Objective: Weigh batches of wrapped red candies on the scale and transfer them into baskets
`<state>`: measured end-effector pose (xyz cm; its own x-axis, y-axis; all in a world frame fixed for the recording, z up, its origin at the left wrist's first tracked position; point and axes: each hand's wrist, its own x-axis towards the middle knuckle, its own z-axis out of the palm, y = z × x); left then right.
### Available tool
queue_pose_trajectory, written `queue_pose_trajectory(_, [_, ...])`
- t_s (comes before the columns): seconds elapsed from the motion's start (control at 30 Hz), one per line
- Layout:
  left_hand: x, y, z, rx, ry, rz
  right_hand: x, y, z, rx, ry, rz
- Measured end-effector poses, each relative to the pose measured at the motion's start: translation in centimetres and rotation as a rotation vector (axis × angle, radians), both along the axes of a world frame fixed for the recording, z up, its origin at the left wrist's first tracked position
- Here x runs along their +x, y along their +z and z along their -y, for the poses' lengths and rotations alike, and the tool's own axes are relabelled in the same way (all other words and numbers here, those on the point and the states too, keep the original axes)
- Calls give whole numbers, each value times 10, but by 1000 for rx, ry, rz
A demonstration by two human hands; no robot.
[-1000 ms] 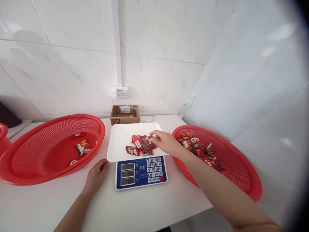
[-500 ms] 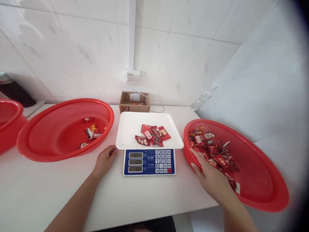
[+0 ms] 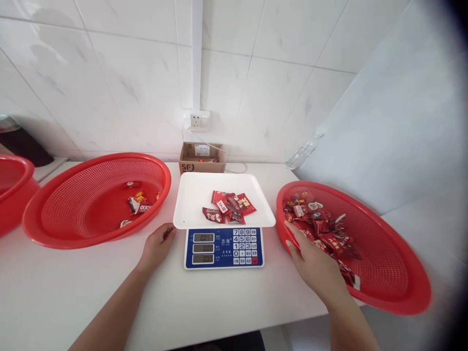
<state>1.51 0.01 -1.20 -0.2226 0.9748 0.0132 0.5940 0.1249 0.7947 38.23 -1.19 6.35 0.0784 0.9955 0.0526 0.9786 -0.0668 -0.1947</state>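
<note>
A digital scale (image 3: 224, 248) stands in front of me with a white tray (image 3: 192, 195) on top. Several red snack packets (image 3: 234, 204) lie in a small heap on that tray. My left hand (image 3: 158, 246) rests on the table just left of the scale, its fingers loosely curled with nothing visible in them. At the right, my right hand (image 3: 310, 258) grips the near left rim of a red plastic basket (image 3: 387, 287), fingers over the edge and thumb outside. Many red packets (image 3: 321, 224) are piled inside this tilted basket.
Left of the scale sits another red basket (image 3: 91, 195) with a few packets; part of a third basket (image 3: 14, 190) shows beyond it. Behind the scale are a cardboard box (image 3: 202, 165) and a wall socket (image 3: 200, 121). A dark bottle (image 3: 25, 144) stands at far left.
The view has shifted slightly. Both hands keep their places, and the packets on the tray lie as before.
</note>
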Motion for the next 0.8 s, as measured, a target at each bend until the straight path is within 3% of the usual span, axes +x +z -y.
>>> queue_pose_trajectory(0.07, [0, 1, 0, 0, -4, -3, -2, 1, 3, 75, 15, -51])
queue_pose_trajectory(0.13, [0, 1, 1, 5, -6, -3, -6, -1, 11, 279, 46, -158])
queue_pose_trajectory(0.2, [0, 1, 1, 15, -8, 0, -14, -10, 24, 528, 74, -318])
queue_pose_trajectory(0.27, [1, 1, 1, 28, -11, 0, -25, -26, 36, 627, 112, -482])
queue_pose_trajectory(0.33, [1, 1, 0, 37, -7, -6, -34, -48, 41, 509, 115, -634])
queue_pose_trajectory(0.5, [0, 0, 0, 41, 8, 11, -41, -93, 21, 262, -160, -941])
queue_pose_trajectory(0.67, [-1, -3, 0, 50, 30, 192, -32, -103, 1, 143, -258, -1200])
queue_pose_trajectory(0.8, [-2, 9, 2, 99, 111, 399, -32, -101, -2, 102, -235, -1275])
